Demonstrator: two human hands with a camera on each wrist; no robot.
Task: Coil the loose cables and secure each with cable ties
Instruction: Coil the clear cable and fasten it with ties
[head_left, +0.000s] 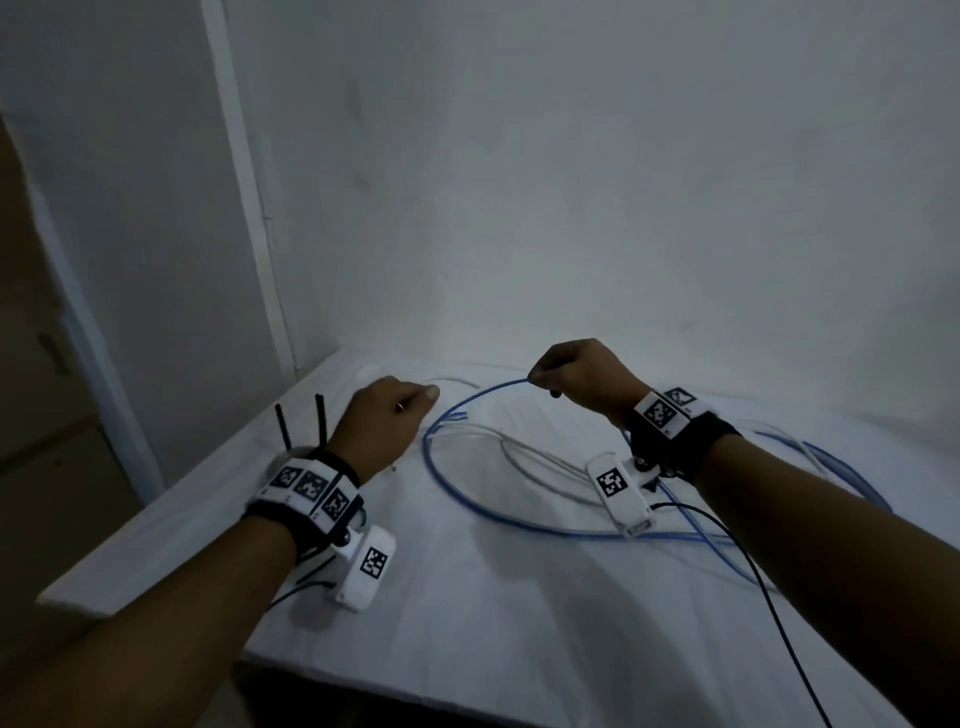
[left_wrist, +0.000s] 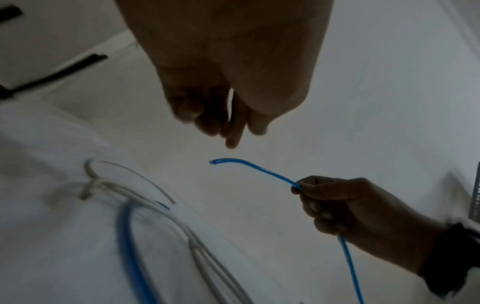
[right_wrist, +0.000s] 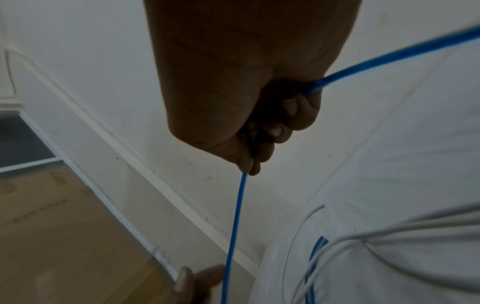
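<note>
Head view: a white, cloth-covered table (head_left: 467, 597) stands against a pale wall. One glossy blue cable (head_left: 441, 488) lies on it in a wide open loop, and thinner white cable (head_left: 524, 457), matte, curves inside that loop. The right hand (head_left: 576, 376) is raised above the table, fingers curled round the blue cable near its free end. The left hand (head_left: 387, 421) hovers to the side with fingers loosely curled; this view does not show whether it holds anything. Two flat black cable ties (head_left: 301, 423) stick up behind the left wrist.

Left wrist view: the left hand (left_wrist: 223, 86) hangs with fingers bent downward and empty, just above the cut tip of the blue cable (left_wrist: 252, 167) and not touching it. The right hand (left_wrist: 345, 207) grips the cable a short way back from that tip. Several strands of white cable (left_wrist: 145, 199) lie blurred on the cloth below.

Right wrist view: the right hand (right_wrist: 246, 92) is a closed fist on the blue cable (right_wrist: 236, 222), which leaves it between thumb and forefinger and runs down past the left hand's fingertips (right_wrist: 184, 279).
</note>
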